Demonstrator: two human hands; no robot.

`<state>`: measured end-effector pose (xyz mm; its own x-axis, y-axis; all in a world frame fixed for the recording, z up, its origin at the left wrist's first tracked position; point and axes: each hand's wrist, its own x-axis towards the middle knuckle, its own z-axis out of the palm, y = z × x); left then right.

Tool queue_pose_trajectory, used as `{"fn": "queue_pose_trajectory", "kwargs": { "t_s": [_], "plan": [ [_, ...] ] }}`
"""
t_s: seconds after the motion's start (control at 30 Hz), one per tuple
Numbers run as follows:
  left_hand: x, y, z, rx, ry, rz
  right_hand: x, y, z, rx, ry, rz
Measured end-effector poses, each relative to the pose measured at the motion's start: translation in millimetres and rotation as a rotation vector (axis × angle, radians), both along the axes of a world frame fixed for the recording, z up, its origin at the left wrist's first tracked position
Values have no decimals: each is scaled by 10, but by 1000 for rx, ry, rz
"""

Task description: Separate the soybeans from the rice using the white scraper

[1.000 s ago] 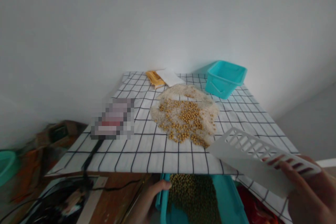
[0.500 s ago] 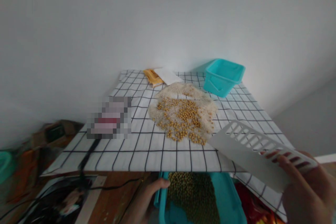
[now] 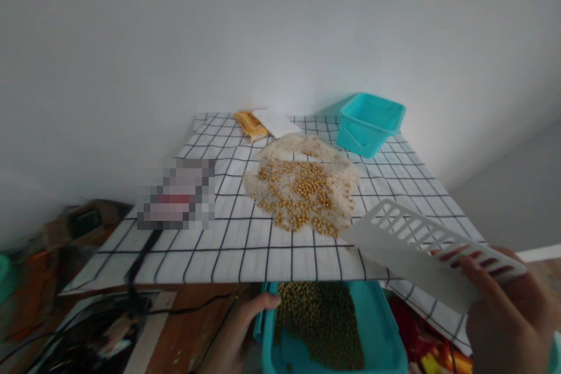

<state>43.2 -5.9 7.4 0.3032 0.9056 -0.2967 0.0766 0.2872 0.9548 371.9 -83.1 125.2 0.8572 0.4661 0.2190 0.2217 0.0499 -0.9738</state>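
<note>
A heap of white rice mixed with yellow soybeans [image 3: 303,182] lies on the black-and-white checked cloth [image 3: 245,242]. My right hand [image 3: 504,304] grips a white slotted plastic scoop [image 3: 421,245], its blade hovering just right of the heap's near edge. Below the table's front edge my left hand [image 3: 239,336] holds the rim of a teal bin [image 3: 381,336] part-filled with soybeans [image 3: 319,321]. Only the thumb and part of that hand show.
An empty teal bin [image 3: 370,124] stands at the back right of the table. A yellow packet [image 3: 249,124] and a white paper [image 3: 276,123] lie at the back. A blurred pink object [image 3: 177,201] sits left. Black cables [image 3: 140,263] and clutter lie lower left.
The view has drifted slightly, so the table and heap sit a little higher and to the left. More of the bean-filled bin shows. Both hands keep their holds.
</note>
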Motion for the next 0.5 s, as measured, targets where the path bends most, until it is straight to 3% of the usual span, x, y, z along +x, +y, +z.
{"fn": "queue_pose_trajectory", "kwargs": {
  "t_s": [0.1, 0.17, 0.23, 0.37, 0.5],
  "plan": [
    [117, 18, 201, -287, -87, 83, 21, 7, -20, 10, 2, -6],
    [156, 9, 295, -294, -141, 52, 26, 7, -33, 61, 36, -11],
    [150, -2, 300, -266, -150, 37, 11, 3, -29, 67, 74, -19],
    [30, -7, 57, -203, -84, 33, -53, -21, 48, 16, 93, -34],
    [-104, -13, -203, -20, 46, -59, -20, -100, 74, 46, 52, -39]
  ]
}}
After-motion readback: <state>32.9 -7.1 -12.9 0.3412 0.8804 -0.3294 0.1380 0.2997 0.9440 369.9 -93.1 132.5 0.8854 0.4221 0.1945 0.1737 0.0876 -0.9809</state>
